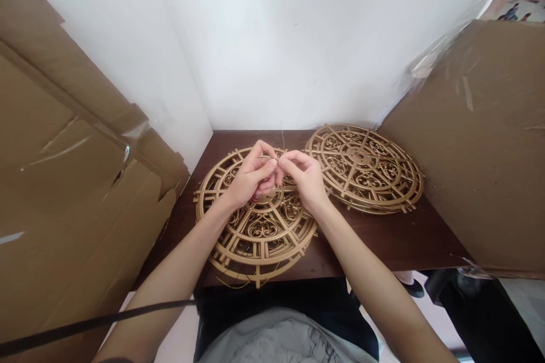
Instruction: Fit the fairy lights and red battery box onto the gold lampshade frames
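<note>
Two round gold openwork discs lie on a dark brown table (383, 238). The nearer gold disc (255, 232) sits at the front, on top of a stack of similar ones. The second gold disc (366, 167) lies at the back right. My left hand (251, 176) and my right hand (304, 176) meet above the centre of the nearer disc, fingers pinched together. A thin wire or thread (283, 136) rises from between the fingertips. Something small and reddish shows under my left palm; I cannot make it out.
A large cardboard box (72, 181) stands at the left and another cardboard box (481, 147) at the right, both close to the table. A white wall is behind. A dark strap (85, 326) crosses the lower left.
</note>
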`<move>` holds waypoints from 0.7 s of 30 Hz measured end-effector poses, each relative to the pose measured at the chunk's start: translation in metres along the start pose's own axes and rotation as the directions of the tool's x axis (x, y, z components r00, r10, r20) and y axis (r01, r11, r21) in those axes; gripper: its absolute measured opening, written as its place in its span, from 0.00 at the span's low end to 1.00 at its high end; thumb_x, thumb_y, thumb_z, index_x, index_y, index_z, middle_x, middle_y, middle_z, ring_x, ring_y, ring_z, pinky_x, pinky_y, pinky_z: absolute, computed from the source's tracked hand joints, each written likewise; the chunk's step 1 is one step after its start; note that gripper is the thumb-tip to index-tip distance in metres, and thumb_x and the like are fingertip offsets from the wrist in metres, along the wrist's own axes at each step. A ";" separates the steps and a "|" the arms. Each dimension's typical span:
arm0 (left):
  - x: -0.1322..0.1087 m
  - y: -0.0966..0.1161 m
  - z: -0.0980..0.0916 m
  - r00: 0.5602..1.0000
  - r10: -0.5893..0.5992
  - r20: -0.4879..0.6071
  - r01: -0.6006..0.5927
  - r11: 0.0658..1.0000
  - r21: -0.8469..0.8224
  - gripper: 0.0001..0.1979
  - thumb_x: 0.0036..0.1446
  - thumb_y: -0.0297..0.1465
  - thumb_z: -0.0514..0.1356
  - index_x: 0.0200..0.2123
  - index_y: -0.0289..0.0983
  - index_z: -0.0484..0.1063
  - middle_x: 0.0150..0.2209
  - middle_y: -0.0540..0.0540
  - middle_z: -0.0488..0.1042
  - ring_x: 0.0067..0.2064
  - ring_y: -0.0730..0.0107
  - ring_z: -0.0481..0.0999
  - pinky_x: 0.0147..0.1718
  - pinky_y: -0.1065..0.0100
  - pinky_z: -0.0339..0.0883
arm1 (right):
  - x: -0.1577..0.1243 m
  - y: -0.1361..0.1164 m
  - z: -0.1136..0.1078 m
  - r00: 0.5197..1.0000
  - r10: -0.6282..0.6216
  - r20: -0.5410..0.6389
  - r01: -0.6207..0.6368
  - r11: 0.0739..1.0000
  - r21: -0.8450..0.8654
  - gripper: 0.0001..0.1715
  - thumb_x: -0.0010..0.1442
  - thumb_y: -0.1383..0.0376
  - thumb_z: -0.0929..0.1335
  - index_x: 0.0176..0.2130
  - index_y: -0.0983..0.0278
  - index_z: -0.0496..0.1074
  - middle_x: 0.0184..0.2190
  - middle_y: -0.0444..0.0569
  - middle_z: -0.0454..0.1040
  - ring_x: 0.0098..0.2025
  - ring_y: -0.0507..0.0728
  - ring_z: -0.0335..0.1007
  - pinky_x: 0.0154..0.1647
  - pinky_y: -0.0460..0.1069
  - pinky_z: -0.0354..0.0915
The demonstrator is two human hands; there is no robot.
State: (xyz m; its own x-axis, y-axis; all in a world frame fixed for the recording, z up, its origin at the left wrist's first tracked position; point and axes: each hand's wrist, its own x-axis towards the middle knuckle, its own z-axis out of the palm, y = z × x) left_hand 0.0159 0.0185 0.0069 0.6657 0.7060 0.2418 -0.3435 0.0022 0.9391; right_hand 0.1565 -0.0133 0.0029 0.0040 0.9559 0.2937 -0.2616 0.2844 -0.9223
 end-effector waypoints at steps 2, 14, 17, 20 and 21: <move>0.000 0.000 0.000 1.000 -0.007 -0.011 0.007 1.000 -0.002 0.05 0.62 0.33 0.54 0.38 0.42 0.58 0.23 0.54 0.69 0.15 0.84 0.56 0.13 0.81 0.49 | 0.000 0.000 0.000 1.000 0.002 -0.006 -0.003 1.000 -0.004 0.06 0.57 0.65 0.69 0.29 0.64 0.70 0.17 0.40 0.71 0.22 0.50 0.67 0.32 0.48 0.65; 0.001 0.007 -0.001 0.968 -0.006 -0.252 -0.024 0.993 -0.117 0.05 0.60 0.30 0.55 0.35 0.41 0.57 0.22 0.54 0.68 0.16 0.81 0.55 0.13 0.80 0.49 | 0.000 0.006 -0.002 0.977 -0.111 -0.183 0.072 0.976 -0.205 0.05 0.54 0.64 0.70 0.30 0.64 0.72 0.29 0.44 0.70 0.29 0.50 0.64 0.31 0.46 0.62; 0.003 0.009 -0.004 0.926 0.017 -0.377 -0.093 0.978 -0.187 0.05 0.59 0.27 0.54 0.33 0.40 0.58 0.21 0.53 0.67 0.17 0.80 0.56 0.14 0.80 0.50 | -0.002 0.004 0.000 0.987 -0.148 -0.070 0.120 0.945 -0.303 0.04 0.55 0.65 0.70 0.29 0.64 0.72 0.28 0.44 0.69 0.29 0.50 0.63 0.30 0.46 0.61; 0.006 0.012 -0.004 0.877 -0.017 -0.480 -0.140 0.947 -0.290 0.06 0.59 0.25 0.52 0.30 0.38 0.58 0.20 0.51 0.65 0.17 0.80 0.56 0.15 0.80 0.51 | -0.006 0.003 0.004 0.979 -0.178 0.103 0.204 0.905 -0.374 0.04 0.56 0.67 0.69 0.29 0.64 0.73 0.27 0.44 0.69 0.28 0.50 0.63 0.30 0.47 0.62; 0.006 0.013 -0.004 0.866 -0.046 -0.498 -0.145 0.930 -0.338 0.07 0.60 0.24 0.51 0.29 0.37 0.58 0.20 0.51 0.64 0.17 0.81 0.56 0.15 0.81 0.51 | -0.007 0.003 0.006 0.970 -0.182 0.160 0.232 0.889 -0.395 0.03 0.56 0.67 0.69 0.29 0.64 0.73 0.26 0.44 0.69 0.29 0.51 0.64 0.30 0.47 0.62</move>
State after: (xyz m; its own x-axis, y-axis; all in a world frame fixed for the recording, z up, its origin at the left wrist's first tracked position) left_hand 0.0129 0.0260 0.0191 0.2621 0.9640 0.0441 -0.6397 0.1393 0.7559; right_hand 0.1501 -0.0197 0.0000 -0.1030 0.8638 0.4932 0.1495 0.5036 -0.8509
